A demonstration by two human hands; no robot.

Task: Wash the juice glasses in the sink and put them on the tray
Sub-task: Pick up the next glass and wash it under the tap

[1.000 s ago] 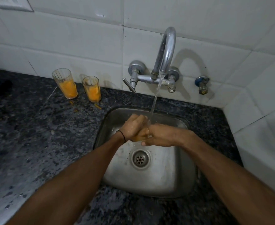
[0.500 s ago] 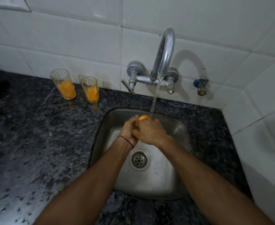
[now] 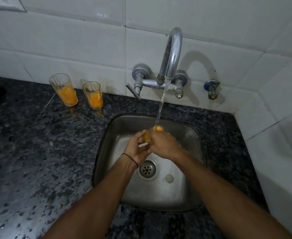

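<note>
Over the steel sink (image 3: 190, 200) both hands close around one juice glass (image 3: 156, 129) with orange residue, held under the running water from the tap (image 3: 172, 54). My left hand (image 3: 136, 149) wraps its near side; my right hand (image 3: 164, 144) covers it from the right. Most of the glass is hidden; only its orange top end shows. Two more glasses with orange juice stand on the dark counter by the wall: a left glass (image 3: 64, 90) and a right glass (image 3: 93, 95). No tray is in view.
Speckled dark stone counter (image 3: 38, 161) surrounds the sink, with orange drips near the glasses. White tiled walls close off the back and right. A small blue valve (image 3: 211, 87) sticks out of the wall right of the tap. The drain (image 3: 147, 169) lies below my hands.
My right hand has shifted from lying flat to the right onto the glass, and both hands have risen toward the water stream. The glass's orange end now shows above my fingers.
</note>
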